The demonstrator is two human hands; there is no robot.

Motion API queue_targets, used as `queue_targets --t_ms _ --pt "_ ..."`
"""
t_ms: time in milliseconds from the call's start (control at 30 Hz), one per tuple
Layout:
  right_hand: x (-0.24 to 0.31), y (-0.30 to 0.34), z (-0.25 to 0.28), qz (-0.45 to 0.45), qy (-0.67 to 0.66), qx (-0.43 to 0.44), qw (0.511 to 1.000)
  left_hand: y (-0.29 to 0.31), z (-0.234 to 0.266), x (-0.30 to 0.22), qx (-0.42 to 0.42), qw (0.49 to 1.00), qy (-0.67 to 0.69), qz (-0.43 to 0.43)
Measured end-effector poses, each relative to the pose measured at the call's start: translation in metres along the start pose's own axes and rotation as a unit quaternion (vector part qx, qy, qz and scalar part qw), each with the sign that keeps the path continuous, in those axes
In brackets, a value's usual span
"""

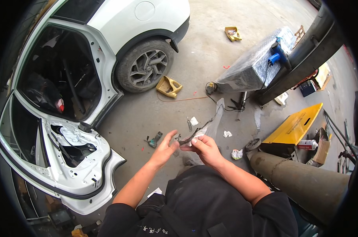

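Observation:
My right hand [206, 149] is closed on a clear plastic bag [217, 112], thumb pressed on top. A thin dark strip, like a cable or trim piece [188, 141], runs along the bag; its exact kind is hard to make out. My left hand [163, 151] is beside the strip's near-left end, thumb and fingers apart. The bag's upper part trails away to the far right of my hands. Below them on the floor lies a green-and-black power tool [154, 140], left of the bag.
At left stands a white car [147, 27] with its stripped door [80, 179] swung open. Cut yellow jugs [169, 87] and paper scraps lie on the floor. To the right are a wrapped box [250, 59], a metal post [301, 51], a yellow panel [293, 124] and a thick pipe [297, 170].

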State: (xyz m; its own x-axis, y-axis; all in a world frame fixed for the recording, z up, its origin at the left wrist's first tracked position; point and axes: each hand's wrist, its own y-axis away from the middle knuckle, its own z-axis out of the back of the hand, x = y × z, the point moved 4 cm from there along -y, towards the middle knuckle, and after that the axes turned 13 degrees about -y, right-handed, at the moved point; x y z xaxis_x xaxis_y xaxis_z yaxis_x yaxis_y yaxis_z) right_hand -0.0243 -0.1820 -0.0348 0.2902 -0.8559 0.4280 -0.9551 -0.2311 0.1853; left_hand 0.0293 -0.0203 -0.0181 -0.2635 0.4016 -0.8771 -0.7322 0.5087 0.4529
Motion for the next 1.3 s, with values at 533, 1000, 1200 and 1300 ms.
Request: queue_targets --t_ms 533,1000,1200,1300 --pt "0.005 0.006 -0.003 0.026 -0.098 -0.018 0.995 0.005 -0.008 0.005 0.098 0.99 0.088 0.059" --pt "0.021 0.024 0.009 0.005 0.137 0.016 0.99 0.002 0.013 -0.038 0.017 0.936 -0.279 -0.212" --pt "0.037 0.034 -0.003 0.006 0.302 0.059 0.952 0.009 0.012 -0.076 -0.064 0.812 -0.452 -0.365" --pt "0.045 0.033 -0.015 0.021 0.321 0.069 0.944 0.01 0.008 -0.086 -0.062 0.787 -0.483 -0.378"
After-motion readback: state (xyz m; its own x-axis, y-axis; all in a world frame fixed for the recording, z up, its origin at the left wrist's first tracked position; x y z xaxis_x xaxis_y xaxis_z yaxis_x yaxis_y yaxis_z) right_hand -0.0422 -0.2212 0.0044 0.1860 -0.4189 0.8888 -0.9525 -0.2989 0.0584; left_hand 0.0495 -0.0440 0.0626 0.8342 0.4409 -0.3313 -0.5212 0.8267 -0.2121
